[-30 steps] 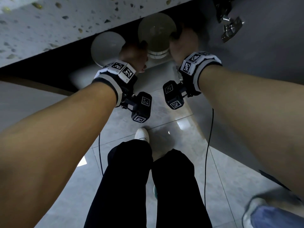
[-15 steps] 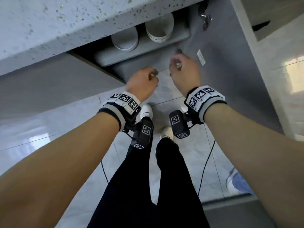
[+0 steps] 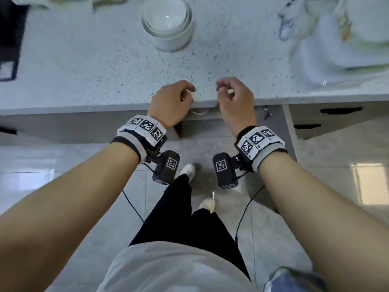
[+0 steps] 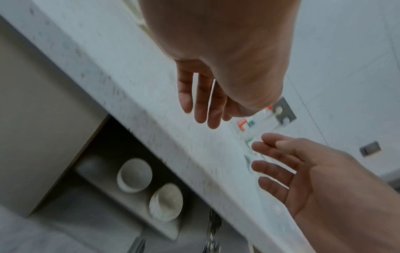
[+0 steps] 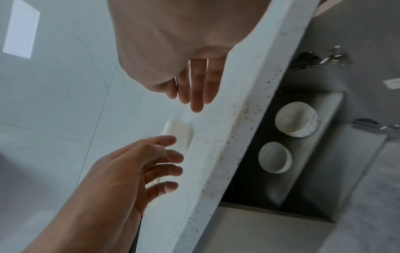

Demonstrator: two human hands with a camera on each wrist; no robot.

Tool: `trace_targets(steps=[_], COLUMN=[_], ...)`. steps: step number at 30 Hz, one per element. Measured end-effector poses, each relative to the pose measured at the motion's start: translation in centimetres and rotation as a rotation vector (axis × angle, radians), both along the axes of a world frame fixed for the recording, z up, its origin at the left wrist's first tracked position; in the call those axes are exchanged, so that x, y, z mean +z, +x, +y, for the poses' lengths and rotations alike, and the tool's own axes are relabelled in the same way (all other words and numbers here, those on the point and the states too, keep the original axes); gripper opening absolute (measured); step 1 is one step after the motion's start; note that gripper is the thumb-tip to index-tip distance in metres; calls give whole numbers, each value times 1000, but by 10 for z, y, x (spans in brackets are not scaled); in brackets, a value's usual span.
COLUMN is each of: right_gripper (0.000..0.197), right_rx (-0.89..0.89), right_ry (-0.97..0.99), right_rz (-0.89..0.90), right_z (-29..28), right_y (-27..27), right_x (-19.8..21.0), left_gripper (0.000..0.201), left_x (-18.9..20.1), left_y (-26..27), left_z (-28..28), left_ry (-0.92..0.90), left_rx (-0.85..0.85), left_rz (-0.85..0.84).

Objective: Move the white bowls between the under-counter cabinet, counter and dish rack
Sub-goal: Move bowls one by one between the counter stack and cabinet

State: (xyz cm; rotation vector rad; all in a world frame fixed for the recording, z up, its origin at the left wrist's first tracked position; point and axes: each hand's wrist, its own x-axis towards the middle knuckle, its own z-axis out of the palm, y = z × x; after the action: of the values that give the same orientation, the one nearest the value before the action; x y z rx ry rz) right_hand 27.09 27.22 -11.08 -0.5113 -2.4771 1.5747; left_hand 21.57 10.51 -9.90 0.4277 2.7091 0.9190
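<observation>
With both hands empty at counter [image 3: 88, 66] edge: left hand [image 3: 171, 103] loosely curled, right hand [image 3: 234, 100] likewise. Stacked white bowls [image 3: 167, 22] farther back on counter. Risk: knocking stack on hasty reach. Wrist views alone show two cabinet bowls [image 5: 296, 119] beneath counter.

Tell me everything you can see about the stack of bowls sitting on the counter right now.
The stack of bowls is white and glossy, like glazed ceramic, with a light glint inside the top one. At least three rims nest together, all upright and open side up. It stands at the back of the speckled counter, well beyond both hands. Nothing touches it but the counter. Motion blur hides finer detail.
</observation>
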Motion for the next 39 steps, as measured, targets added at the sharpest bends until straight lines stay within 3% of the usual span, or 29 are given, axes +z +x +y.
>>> trace_targets(steps=[11, 14, 21, 25, 30, 36, 39], right_gripper=[26, 34, 78, 76, 73, 76, 74], right_rx=[67, 57, 70, 87, 69, -6, -14], right_ry=[191, 306, 539, 499, 426, 509, 540], right_rz=[-193, -340, -577, -680, -700, -584, -468], right_z=[-27, -32, -33, -33, -37, -50, -50], right_y=[-168, -215, -283, -298, -306, -309, -308], right_x=[55, 49, 24, 15, 17, 29, 44], left_gripper=[26, 30, 50, 44, 29, 19, 19], left_x=[34, 33, 15, 10, 16, 32, 44], left_y=[-159, -208, -297, -317, -325, -324, -321], left_z=[-59, -58, -38, -32, -33, -35, -36], left_ry=[88, 0, -318, -435, -431, -418, -321], left_rx=[270, 226, 123, 26, -27, -68, -61], left_rz=[35, 7, -44, -87, -127, -62, -20])
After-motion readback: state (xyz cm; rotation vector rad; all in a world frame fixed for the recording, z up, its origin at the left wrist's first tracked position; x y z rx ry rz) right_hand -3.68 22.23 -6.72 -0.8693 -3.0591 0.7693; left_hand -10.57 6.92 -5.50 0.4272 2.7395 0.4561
